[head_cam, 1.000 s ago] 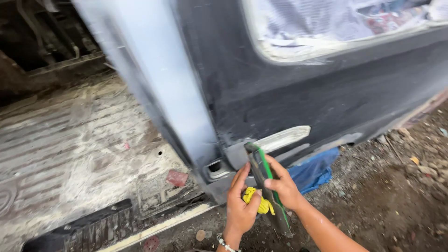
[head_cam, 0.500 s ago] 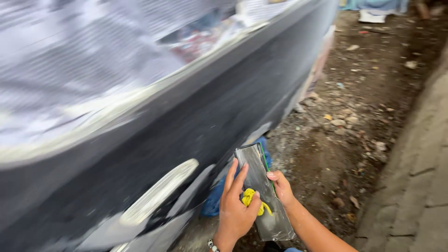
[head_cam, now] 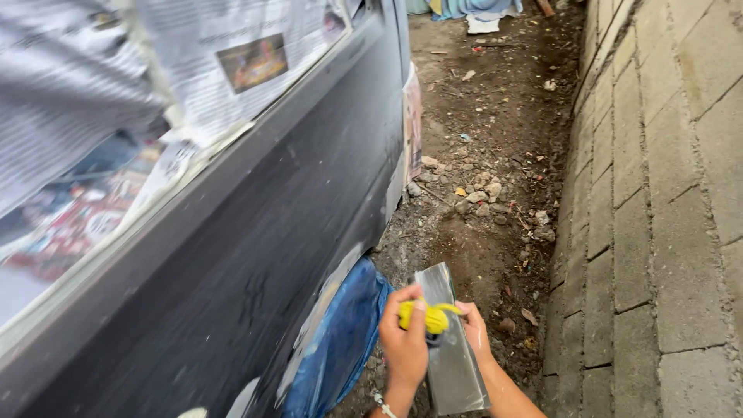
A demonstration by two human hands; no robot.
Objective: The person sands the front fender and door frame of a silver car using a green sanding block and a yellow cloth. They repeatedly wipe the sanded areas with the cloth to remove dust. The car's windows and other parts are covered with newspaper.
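**Both hands on the plate, low beside the dark panel**

The grey metal plate sits between your two hands at the bottom of the view, long and narrow, its far end tilted up and away from you. Your left hand is closed in a tight grip on a yellow tool, which lies across the plate's upper half and touches its face. Your right hand holds the plate's right edge, fingers curled round it from the side; the thumb is hidden behind the plate.

Both forearms rise from the lower edge, wrists close together, a bracelet on the left one.

Just left of your hands a blue sheet hangs against the dark panel, whose window is masked with newspaper. To the right, bare dirt strewn with stones and litter runs along a block wall.
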